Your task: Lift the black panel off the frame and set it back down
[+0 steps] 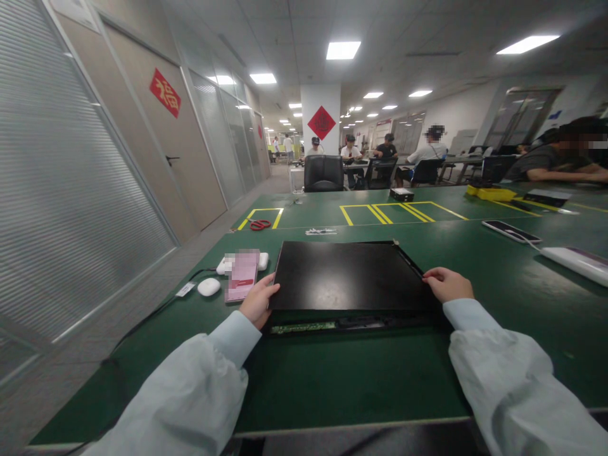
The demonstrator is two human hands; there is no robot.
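A flat black panel (349,275) lies on the green table (332,373) in front of me, with a strip of circuit board showing along its near edge. My left hand (258,301) grips the panel's left edge, fingers curled round it. At the right edge my right hand (446,284) holds the panel, fingers bent over the rim. Both arms wear pale blue sleeves.
A pink phone (242,275), a white mouse (209,286) and a white power strip (221,265) lie left of the panel. Red scissors (259,224) sit farther back. A phone (510,230) and a white device (577,263) lie to the right. Several people sit at the far tables.
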